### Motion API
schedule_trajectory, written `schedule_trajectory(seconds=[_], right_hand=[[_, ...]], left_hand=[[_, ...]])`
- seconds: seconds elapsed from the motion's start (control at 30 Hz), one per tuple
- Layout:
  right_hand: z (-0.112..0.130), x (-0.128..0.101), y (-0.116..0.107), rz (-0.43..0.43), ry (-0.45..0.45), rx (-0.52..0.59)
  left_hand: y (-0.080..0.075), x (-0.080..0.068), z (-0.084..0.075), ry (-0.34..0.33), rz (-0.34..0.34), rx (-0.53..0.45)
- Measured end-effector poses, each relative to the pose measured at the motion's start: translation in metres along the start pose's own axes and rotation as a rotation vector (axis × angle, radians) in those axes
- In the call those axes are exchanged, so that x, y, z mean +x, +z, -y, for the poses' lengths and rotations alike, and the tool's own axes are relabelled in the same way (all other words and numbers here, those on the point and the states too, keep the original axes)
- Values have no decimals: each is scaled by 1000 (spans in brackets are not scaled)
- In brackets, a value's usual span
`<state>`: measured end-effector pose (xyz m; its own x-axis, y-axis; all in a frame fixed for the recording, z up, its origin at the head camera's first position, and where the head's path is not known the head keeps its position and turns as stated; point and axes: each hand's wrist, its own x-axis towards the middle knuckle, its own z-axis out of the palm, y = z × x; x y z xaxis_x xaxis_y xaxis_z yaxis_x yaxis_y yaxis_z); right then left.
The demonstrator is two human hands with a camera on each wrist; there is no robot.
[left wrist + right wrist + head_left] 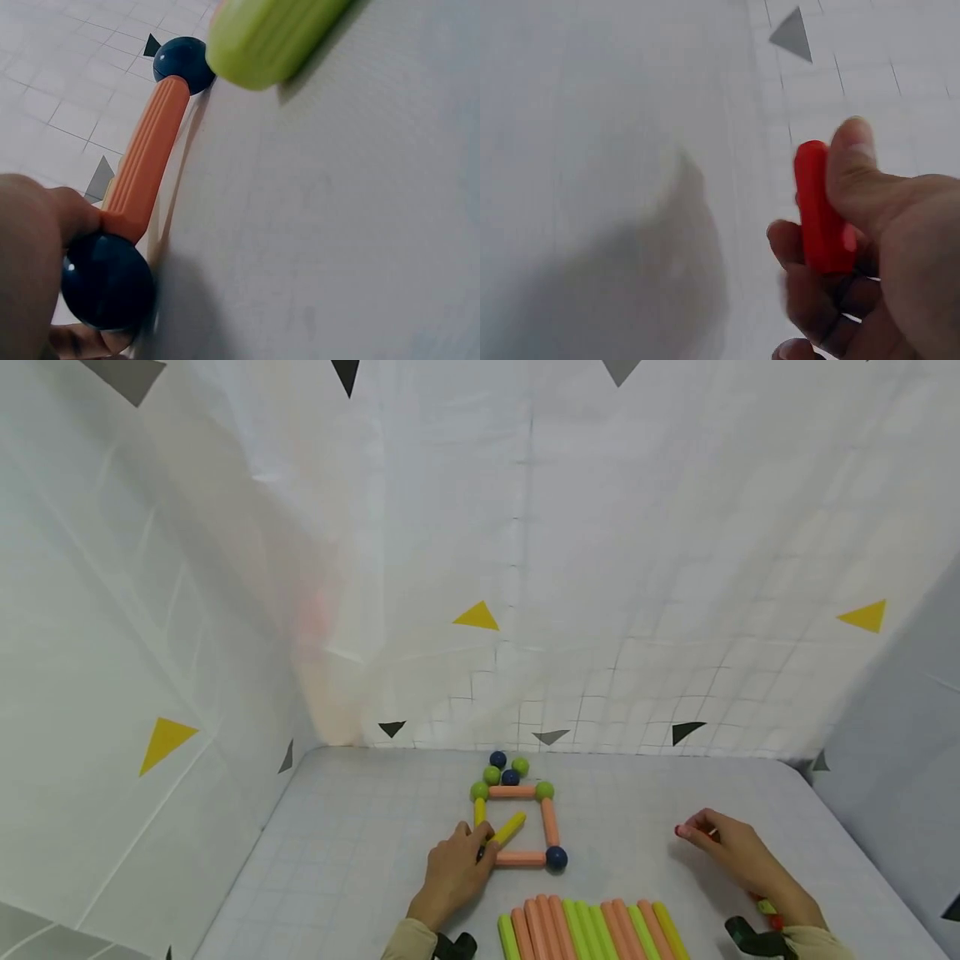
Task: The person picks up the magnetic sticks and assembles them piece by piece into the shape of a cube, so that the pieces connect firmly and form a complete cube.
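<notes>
Left hand (459,864) grips blue ball (109,281) at near-left corner of rod frame (551,822); yellow rod (512,828) slants from fingers, its seating unclear from here. Right hand (733,845), fingers curled, pinches red piece (823,214) well right of frame. Uneven left-hand push could skew frame, pop joints.

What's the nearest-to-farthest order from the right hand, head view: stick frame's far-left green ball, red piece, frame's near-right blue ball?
1. Red piece: held in the right hand.
2. Blue ball: frame's near-right corner.
3. Green ball: frame's far-left corner.
</notes>
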<state>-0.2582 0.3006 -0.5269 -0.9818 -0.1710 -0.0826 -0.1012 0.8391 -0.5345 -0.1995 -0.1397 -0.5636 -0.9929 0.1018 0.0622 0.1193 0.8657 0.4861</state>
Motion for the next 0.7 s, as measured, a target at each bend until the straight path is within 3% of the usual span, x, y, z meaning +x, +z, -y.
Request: schedule_trajectory(seconds=[0.2,0.7], right_hand=[[35,12,24,-97,-139,49],[120,49,71,-95,-448,52]], left_hand=[[1,1,1,20,-8,1],[2,1,3,16,-18,4]])
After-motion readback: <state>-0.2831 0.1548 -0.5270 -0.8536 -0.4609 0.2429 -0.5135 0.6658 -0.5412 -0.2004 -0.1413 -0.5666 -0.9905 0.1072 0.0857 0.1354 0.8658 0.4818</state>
